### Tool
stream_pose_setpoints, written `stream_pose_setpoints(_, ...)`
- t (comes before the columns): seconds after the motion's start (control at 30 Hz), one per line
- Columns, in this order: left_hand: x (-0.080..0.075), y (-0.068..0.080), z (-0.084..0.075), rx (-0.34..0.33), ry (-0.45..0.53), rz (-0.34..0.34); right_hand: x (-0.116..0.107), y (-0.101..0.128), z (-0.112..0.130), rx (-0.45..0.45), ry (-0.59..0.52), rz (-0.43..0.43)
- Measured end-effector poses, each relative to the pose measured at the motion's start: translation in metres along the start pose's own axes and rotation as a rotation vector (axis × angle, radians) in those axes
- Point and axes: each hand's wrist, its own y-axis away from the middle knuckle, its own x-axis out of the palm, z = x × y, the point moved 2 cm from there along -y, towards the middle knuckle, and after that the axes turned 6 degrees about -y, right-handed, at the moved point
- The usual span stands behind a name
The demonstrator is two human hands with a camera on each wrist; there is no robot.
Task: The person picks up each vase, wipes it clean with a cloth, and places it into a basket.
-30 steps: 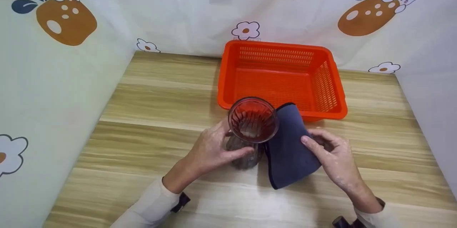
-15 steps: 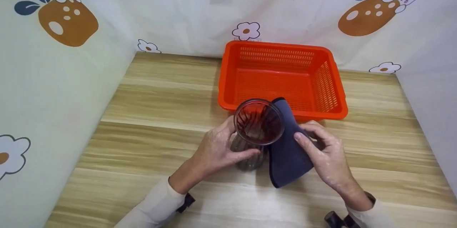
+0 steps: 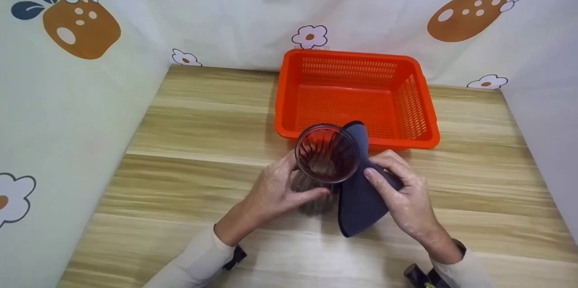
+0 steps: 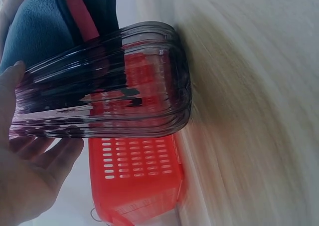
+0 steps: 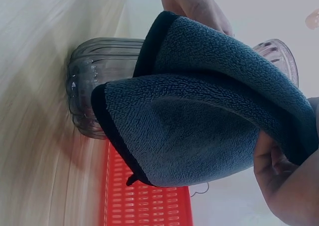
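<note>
A ribbed glass vase (image 3: 326,155) with a flared rim stands upright in front of the basket. My left hand (image 3: 273,193) grips it around the neck, thumb in front and fingers behind. On the vase's right side is a folded grey-blue cloth (image 3: 361,202) with dark edging, pinched between the thumb and fingers of my right hand (image 3: 404,193). In the right wrist view the cloth (image 5: 189,121) hangs in a fold and covers the vase's middle. The vase's ribbed base (image 4: 149,86) shows in the left wrist view, close over the wood surface.
Right behind the vase sits an orange-red plastic basket (image 3: 282,98) with slotted walls. Wood-grain tabletop (image 3: 189,143) spreads around it. Pale printed sheets (image 3: 226,21) with flowers, oranges and rabbits line the back and both sides.
Both the left hand and the vase have shifted slightly right. The right hand has moved left with the cloth, bringing it closer against the vase and folding it more.
</note>
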Motion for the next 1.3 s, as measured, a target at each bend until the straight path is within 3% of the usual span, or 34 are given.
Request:
stream_pose_setpoints(0.3, 0.001, 0.006, 0.001, -0.007, -0.022, 0.077, 0.002, 0.000, -0.003, -0.022, 0.021, -0.009)
stream_pose_setpoints(0.57, 0.001, 0.006, 0.003, 0.073, -0.023, 0.036, 0.003, 0.001, -0.005, -0.042, 0.025, -0.001)
stream_pose_setpoints(1.3, 0.001, 0.005, 0.003, 0.095, -0.011, 0.006, 0.009, 0.008, -0.018, 0.018, 0.008, 0.091)
